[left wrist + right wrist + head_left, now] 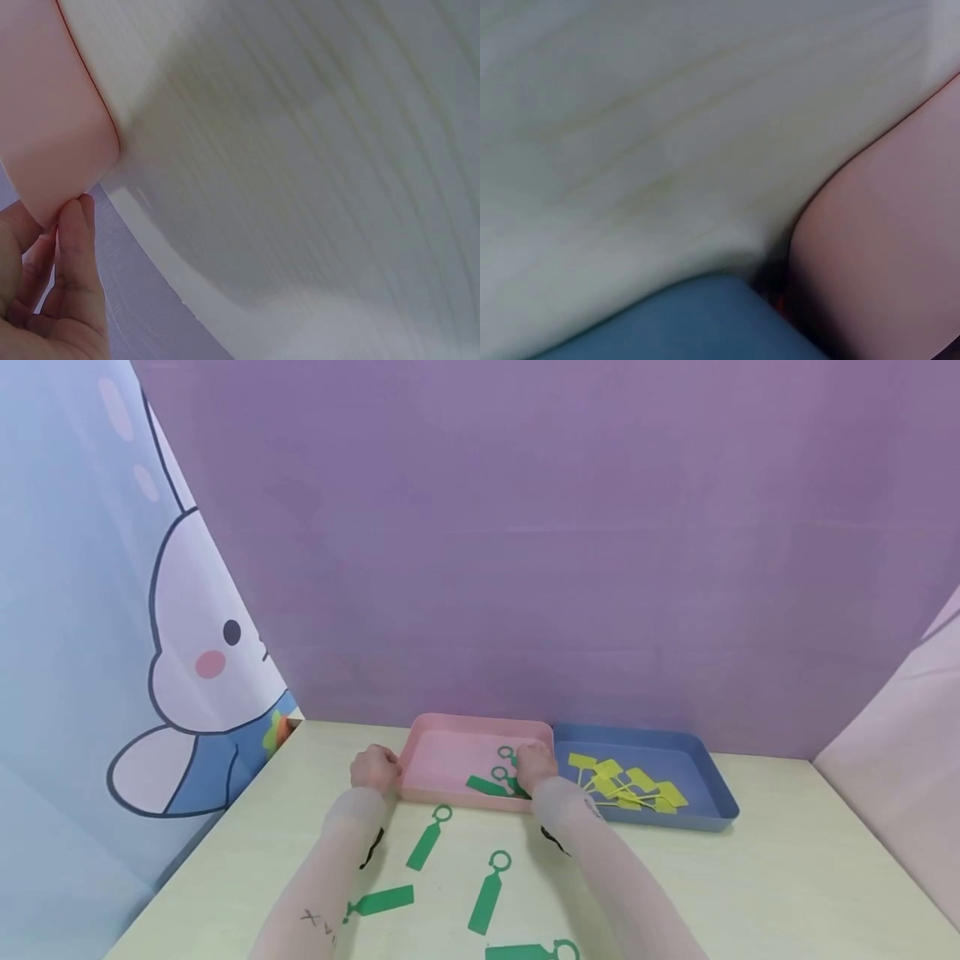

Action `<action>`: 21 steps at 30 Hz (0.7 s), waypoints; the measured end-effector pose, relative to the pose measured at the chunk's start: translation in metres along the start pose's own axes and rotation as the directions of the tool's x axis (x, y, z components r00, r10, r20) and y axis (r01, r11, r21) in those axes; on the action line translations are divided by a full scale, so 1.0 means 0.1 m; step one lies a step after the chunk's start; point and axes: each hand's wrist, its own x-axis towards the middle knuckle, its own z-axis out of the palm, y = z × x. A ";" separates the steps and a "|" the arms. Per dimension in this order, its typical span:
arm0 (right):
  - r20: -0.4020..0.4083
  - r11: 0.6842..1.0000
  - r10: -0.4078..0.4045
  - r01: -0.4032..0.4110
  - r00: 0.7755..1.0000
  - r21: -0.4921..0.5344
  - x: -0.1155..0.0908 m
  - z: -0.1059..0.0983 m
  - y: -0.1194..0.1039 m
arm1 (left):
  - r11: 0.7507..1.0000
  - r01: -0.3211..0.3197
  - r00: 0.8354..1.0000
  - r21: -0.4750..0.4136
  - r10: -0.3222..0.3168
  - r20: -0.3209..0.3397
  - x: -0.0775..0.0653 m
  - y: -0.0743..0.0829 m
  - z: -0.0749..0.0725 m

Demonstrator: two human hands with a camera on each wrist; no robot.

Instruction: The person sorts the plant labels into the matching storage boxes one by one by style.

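At the left end of the pink tray (442, 722), my left hand (375, 769) pinches the rim. The left wrist view shows the thumb and fingertips of that hand (64, 277) on the pink tray's corner (64, 150). My right hand (536, 765) is over the right end of the same tray, beside several flat green ring-ended tags (487, 787). Its fingers are hidden behind the back of the hand, and I cannot tell whether they hold a tag. The right wrist view catches only the tray walls and the tabletop.
A blue tray (693, 777) with several yellow flag-shaped tags (607, 768) adjoins the pink one on the right. Nearer on the pale table (787, 860) lie several more green tags (486, 902), between and below the forearms. A purple curtain (562, 543) hangs behind.
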 end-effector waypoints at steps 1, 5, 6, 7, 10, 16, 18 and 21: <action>-0.001 1.000 -0.006 0.006 1.000 -0.006 0.00 0.00 0.00 | 1.000 0.001 1.000 0.001 -0.001 -0.001 0.00 0.00 0.00; 0.004 1.000 -0.007 0.007 1.000 0.000 0.01 0.01 0.01 | 1.000 0.002 1.000 0.002 -0.002 -0.002 0.00 0.00 0.00; 0.004 1.000 -0.006 0.006 1.000 0.001 0.01 0.01 0.01 | 1.000 0.002 1.000 0.001 -0.002 -0.004 0.00 0.00 0.00; 0.006 1.000 -0.003 0.003 1.000 0.005 0.01 0.02 0.02 | 1.000 0.000 1.000 0.000 0.000 -0.005 0.00 -0.01 0.00; 0.009 1.000 0.005 -0.006 1.000 0.029 0.01 0.04 0.04 | 1.000 -0.002 1.000 0.004 0.002 -0.012 0.00 -0.01 0.02; 0.032 0.997 0.014 -0.017 0.999 0.080 0.04 0.06 0.09 | 1.000 0.004 1.000 0.015 -0.004 -0.010 -0.01 0.00 0.03; 0.030 0.995 0.011 -0.014 0.999 0.102 0.04 0.06 0.11 | 1.000 0.005 1.000 0.014 -0.005 -0.006 -0.01 0.00 0.03; 0.020 0.990 -0.009 0.006 1.000 0.139 0.03 0.05 0.13 | 1.000 0.001 1.000 0.019 -0.001 -0.002 -0.02 0.00 0.03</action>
